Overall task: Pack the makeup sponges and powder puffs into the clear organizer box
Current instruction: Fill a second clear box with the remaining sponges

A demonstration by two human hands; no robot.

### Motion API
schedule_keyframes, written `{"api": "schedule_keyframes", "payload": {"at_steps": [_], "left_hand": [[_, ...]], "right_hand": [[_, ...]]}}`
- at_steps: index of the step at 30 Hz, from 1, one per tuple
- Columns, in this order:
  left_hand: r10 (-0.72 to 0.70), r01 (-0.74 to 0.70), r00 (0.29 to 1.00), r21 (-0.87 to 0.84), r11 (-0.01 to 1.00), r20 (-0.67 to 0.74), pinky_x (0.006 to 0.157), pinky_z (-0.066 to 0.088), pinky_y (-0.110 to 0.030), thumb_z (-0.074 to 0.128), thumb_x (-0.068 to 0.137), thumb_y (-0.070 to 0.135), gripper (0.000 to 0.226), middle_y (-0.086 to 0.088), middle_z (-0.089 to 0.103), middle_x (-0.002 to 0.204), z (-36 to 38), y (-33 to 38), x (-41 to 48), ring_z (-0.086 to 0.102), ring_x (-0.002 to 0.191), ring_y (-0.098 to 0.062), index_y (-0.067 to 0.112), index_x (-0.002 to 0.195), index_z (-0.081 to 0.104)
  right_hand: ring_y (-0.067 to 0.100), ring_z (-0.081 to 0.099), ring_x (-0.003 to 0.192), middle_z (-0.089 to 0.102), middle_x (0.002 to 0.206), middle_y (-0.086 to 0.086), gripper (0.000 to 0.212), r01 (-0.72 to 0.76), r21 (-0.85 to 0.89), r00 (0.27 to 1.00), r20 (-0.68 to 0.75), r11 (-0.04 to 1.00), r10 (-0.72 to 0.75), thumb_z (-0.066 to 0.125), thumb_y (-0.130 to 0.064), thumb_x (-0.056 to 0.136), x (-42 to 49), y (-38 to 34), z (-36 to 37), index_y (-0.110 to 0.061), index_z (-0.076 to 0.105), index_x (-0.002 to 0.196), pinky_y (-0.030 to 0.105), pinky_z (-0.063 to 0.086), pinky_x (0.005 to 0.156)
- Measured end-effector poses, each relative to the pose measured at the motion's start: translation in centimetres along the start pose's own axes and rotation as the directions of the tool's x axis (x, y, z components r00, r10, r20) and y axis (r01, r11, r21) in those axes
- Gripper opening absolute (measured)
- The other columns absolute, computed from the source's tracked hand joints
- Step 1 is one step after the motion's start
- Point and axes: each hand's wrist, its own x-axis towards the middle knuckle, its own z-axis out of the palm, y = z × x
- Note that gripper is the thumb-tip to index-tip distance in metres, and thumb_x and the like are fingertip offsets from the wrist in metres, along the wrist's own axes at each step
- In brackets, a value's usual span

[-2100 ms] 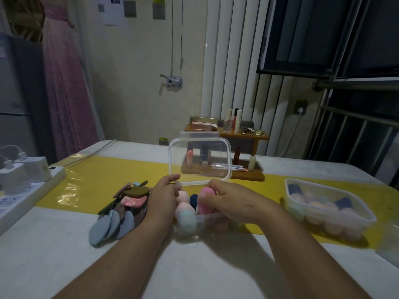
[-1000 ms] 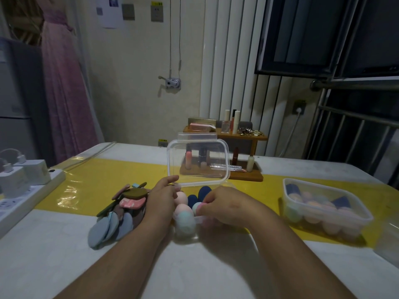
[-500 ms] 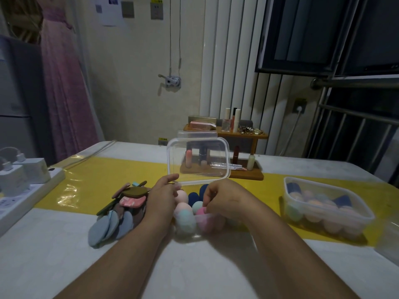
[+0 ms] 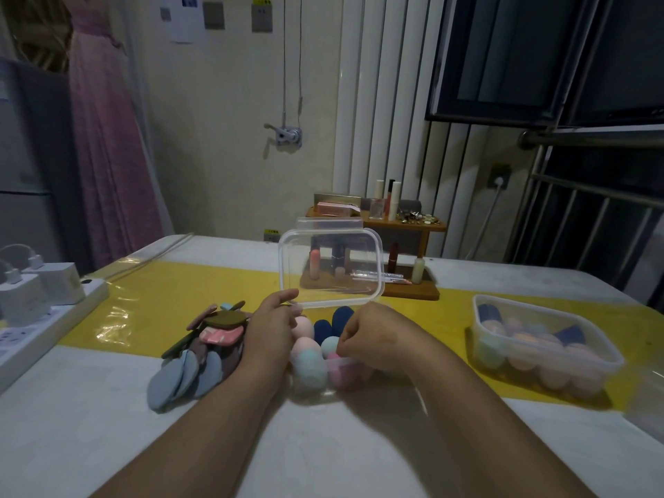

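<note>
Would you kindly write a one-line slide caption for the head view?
Left hand holds the clear lid upright; right hand curls over sponges in the organizer box.

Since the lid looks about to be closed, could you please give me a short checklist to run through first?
1. Lid held upright, clear of the box, by the left hand: ok.
2. Sponges below the rim of the organizer box: not ok, several stand above it.
3. Right hand clear of the box: not ok, curled fingers over the sponges.
4. Powder puffs packed: not ok, piled left of the box.
5. Room left for the puffs: cannot tell.
</note>
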Motion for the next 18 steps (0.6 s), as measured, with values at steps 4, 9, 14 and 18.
{"api": "schedule_keyframes", "payload": {"at_steps": [4, 9, 14, 18], "left_hand": [[0.004, -0.004, 1.000, 0.018, 1.000, 0.005, 0.093, 0.050, -0.048, 0.041, 0.087, -0.006, 0.043, -0.008, 0.058, 0.093, -0.1, 0.0, 0.0, 0.055, 0.091, -0.024, 0.019, 0.112, 0.066], [0.004, -0.004, 1.000, -0.006, 1.000, 0.015, 0.084, 0.051, -0.047, 0.044, 0.083, -0.002, 0.038, -0.015, 0.061, 0.095, -0.2, -0.1, 0.0, 0.057, 0.089, -0.027, 0.025, 0.097, 0.065], [-0.005, 0.005, 1.000, 0.002, 1.000, -0.012, 0.073, 0.051, -0.044, 0.058, 0.083, 0.008, 0.034, -0.020, 0.061, 0.101, -0.3, -0.4, 0.0, 0.061, 0.086, -0.033, 0.038, 0.097, 0.049], [-0.017, 0.017, 1.000, -0.047, 0.999, -0.002, 0.086, 0.053, -0.056, 0.058, 0.076, 0.013, 0.061, -0.015, 0.059, 0.110, -0.3, -0.5, 0.2, 0.063, 0.097, -0.035, 0.049, 0.122, 0.041]], "right_hand": [[0.023, 0.057, 0.081, 0.063, 0.089, 0.007, 0.013, 0.016, 0.009, 0.997, 0.070, 1.000, -0.017, 0.054, -0.018, 0.093, -0.1, 0.1, 0.1, -0.014, 0.066, 0.097, 0.033, 0.046, 0.070], [0.020, 0.054, 0.077, 0.061, 0.086, 0.005, 0.020, 0.031, 0.053, 0.998, 0.058, 0.998, -0.034, 0.050, -0.022, 0.093, -0.4, 0.0, 0.1, -0.013, 0.068, 0.087, 0.033, 0.043, 0.066], [0.019, 0.063, 0.090, 0.071, 0.098, 0.000, 0.022, 0.076, 0.107, 0.997, -0.031, 0.991, -0.073, 0.057, -0.026, 0.087, -0.9, 0.4, -0.5, -0.022, 0.078, 0.091, 0.042, 0.057, 0.083], [0.014, 0.063, 0.091, 0.072, 0.095, -0.006, 0.024, 0.114, 0.175, 0.991, -0.085, 0.978, -0.100, 0.056, -0.017, 0.086, -1.1, 0.5, -1.0, -0.022, 0.080, 0.087, 0.039, 0.056, 0.086]]}}
